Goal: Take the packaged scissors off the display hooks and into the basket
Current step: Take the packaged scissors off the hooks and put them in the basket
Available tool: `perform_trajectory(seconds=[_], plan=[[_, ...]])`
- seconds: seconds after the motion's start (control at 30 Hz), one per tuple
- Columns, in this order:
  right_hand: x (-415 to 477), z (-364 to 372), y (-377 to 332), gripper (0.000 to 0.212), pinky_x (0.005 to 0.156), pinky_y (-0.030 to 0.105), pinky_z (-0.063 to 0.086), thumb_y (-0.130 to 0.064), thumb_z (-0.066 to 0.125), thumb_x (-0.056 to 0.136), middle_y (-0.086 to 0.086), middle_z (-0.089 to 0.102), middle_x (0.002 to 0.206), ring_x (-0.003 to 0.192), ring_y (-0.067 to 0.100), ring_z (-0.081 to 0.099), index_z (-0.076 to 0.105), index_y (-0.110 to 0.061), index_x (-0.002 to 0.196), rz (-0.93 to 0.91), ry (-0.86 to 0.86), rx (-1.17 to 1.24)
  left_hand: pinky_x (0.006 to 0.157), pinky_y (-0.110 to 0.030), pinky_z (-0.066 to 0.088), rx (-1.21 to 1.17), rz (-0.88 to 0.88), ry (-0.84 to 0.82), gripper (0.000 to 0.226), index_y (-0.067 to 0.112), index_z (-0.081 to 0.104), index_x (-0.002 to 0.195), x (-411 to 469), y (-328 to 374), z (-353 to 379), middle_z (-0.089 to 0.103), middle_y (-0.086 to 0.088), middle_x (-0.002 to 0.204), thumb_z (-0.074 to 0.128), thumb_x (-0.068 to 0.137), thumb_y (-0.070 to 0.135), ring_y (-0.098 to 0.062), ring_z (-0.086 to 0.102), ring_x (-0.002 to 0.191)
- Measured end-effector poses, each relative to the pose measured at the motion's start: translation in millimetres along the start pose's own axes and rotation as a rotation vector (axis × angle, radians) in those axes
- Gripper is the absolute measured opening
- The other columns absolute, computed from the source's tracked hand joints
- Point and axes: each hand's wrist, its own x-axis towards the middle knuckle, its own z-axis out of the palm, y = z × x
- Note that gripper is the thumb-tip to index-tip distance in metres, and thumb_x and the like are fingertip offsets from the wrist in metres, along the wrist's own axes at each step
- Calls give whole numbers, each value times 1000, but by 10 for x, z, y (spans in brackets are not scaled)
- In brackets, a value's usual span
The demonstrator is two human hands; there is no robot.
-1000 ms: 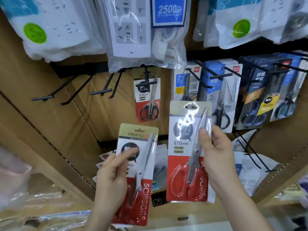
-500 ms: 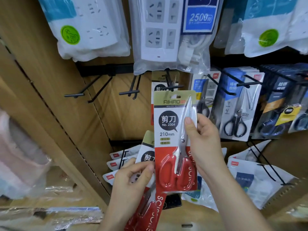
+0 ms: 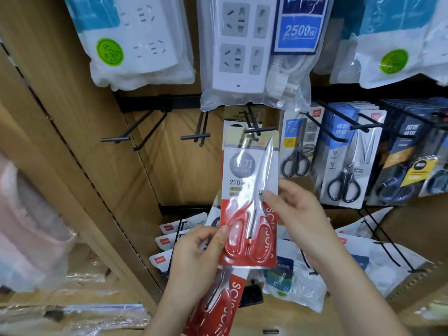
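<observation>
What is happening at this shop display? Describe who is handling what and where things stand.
A person faces a wall of hooks. Their right hand pinches an upright red-and-white carded pack of red-handled scissors, and the left hand grips a second matching pack below it, thumb on the first pack's lower edge. A similar pack hangs on a black metal hook behind. Packs of black-handled scissors hang to the right, bagged white power strips above. No basket is in view.

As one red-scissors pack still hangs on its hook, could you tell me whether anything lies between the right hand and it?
Yes: the held pack, pinched in the right hand, stands directly in front of the hanging pack and covers all but its top. The left hand grips a second pack.
</observation>
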Motion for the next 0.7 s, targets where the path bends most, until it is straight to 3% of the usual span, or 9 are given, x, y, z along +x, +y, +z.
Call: perform_trajectory(seconds=[0.07, 0.13, 0.27, 0.47, 0.6, 0.7], plan=[[-125, -55, 91, 25, 66, 20, 54, -26, 66, 92, -2, 75, 86, 79, 10, 73, 65, -36, 115, 57, -99, -40, 61, -18, 52, -27, -7, 13, 35, 19, 76, 78, 85, 33, 25, 75, 8, 76, 57, 84, 48, -7, 71, 70], [-204, -43, 171, 40, 68, 21, 58, -23, 69, 89, -5, 76, 92, 84, 10, 74, 55, -41, 122, 98, -151, 18, 58, -14, 51, -17, -8, 7, 31, 19, 74, 77, 146, 65, 64, 76, 9, 74, 58, 86, 44, -5, 71, 68], [-132, 28, 201, 41, 69, 28, 61, -22, 69, 89, -10, 76, 93, 82, 13, 75, 52, -36, 124, 63, -33, 38, 55, -17, 52, -22, -41, -14, 32, 21, 71, 72, 157, 64, 50, 76, 5, 72, 54, 94, 36, -11, 73, 65], [396, 95, 204, 33, 66, 27, 60, -21, 70, 91, 3, 76, 92, 79, 12, 75, 57, -24, 121, -1, 171, 38, 80, -40, 54, 86, -179, 166, 30, 32, 78, 72, 109, -282, -217, 74, 20, 82, 61, 96, 26, -16, 71, 84], [707, 182, 339, 41, 75, 34, 61, -27, 70, 91, 0, 71, 102, 86, 11, 72, 53, -24, 128, 24, 205, -36, 73, -29, 48, 91, -195, 259, 34, 36, 77, 67, 4, -358, -381, 74, 20, 81, 62, 95, 24, -9, 67, 85], [843, 243, 503, 55, 84, 44, 60, -42, 74, 82, -2, 72, 103, 89, 13, 72, 57, -22, 130, 54, 208, -123, 69, -31, 49, 33, -228, 301, 32, 31, 78, 67, -33, -395, -466, 74, 14, 81, 63, 94, 24, -20, 67, 82]])
